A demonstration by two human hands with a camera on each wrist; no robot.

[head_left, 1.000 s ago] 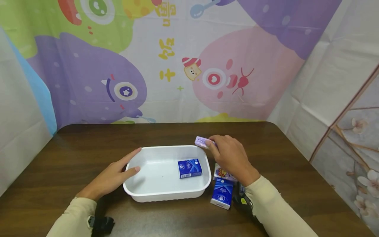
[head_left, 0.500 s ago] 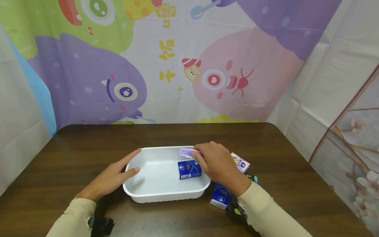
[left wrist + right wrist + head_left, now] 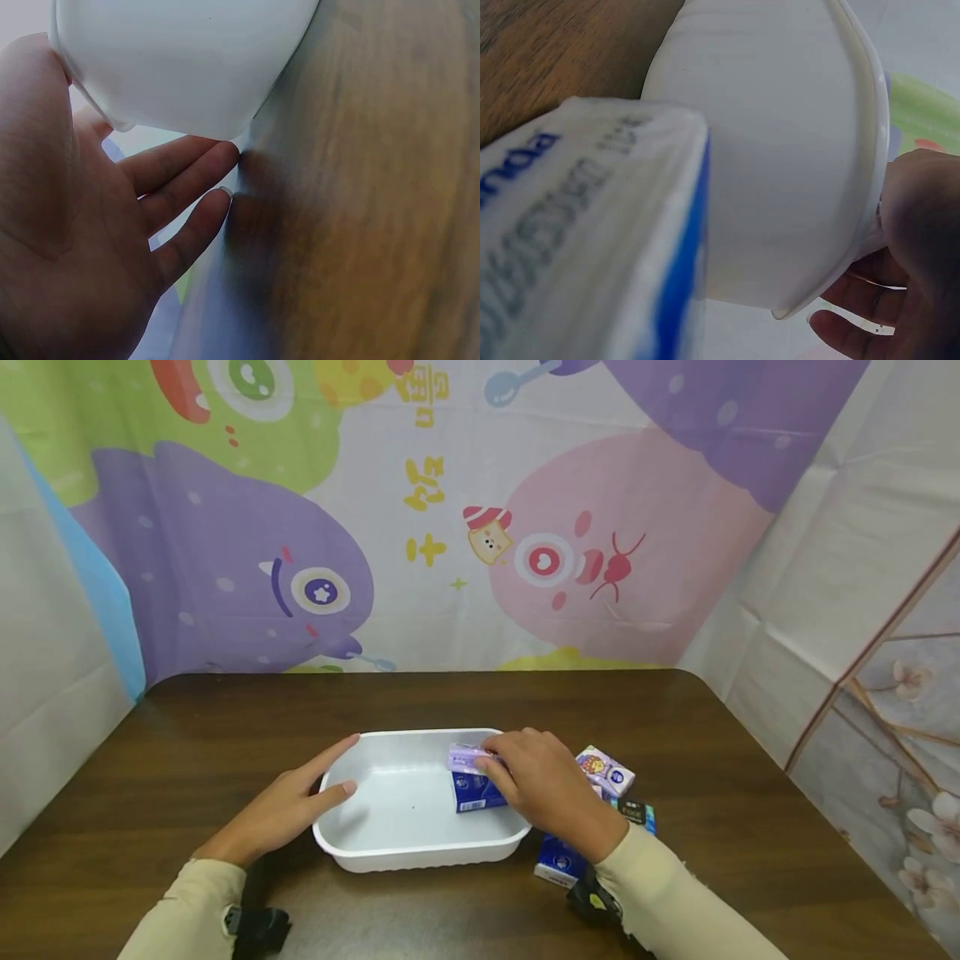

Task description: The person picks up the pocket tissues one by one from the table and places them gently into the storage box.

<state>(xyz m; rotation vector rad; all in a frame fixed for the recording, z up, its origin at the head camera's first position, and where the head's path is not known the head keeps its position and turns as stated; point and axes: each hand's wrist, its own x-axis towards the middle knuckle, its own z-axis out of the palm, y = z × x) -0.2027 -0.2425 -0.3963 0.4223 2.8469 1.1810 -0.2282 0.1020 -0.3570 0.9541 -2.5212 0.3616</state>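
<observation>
My left hand (image 3: 281, 806) holds the near-left rim of a white plastic tub (image 3: 390, 860), thumb over the inside and fingers along the outside. In the left wrist view its fingers (image 3: 191, 176) spread beside the tub's outer wall, fingertips right at the tabletop. My right hand (image 3: 543, 781) reaches over the tub's right rim and pinches a small lilac packet (image 3: 462, 758) between thumb and fingers. A blue tissue pack (image 3: 471, 797) lies in the tub just under the lilac packet, its right part hidden by the hand.
Right of the tub on the brown wooden table (image 3: 247, 718) lie a lilac-and-white patterned pack (image 3: 611, 774), a dark pack with teal edges (image 3: 636, 812) and another blue tissue pack (image 3: 558, 862), partly under my right wrist. A cartoon-print cloth (image 3: 420, 618) hangs behind the table.
My right hand has carried the lilac packet leftward and down, from beyond the tub's right rim to over the blue pack inside. My left hand has stayed on the rim.
</observation>
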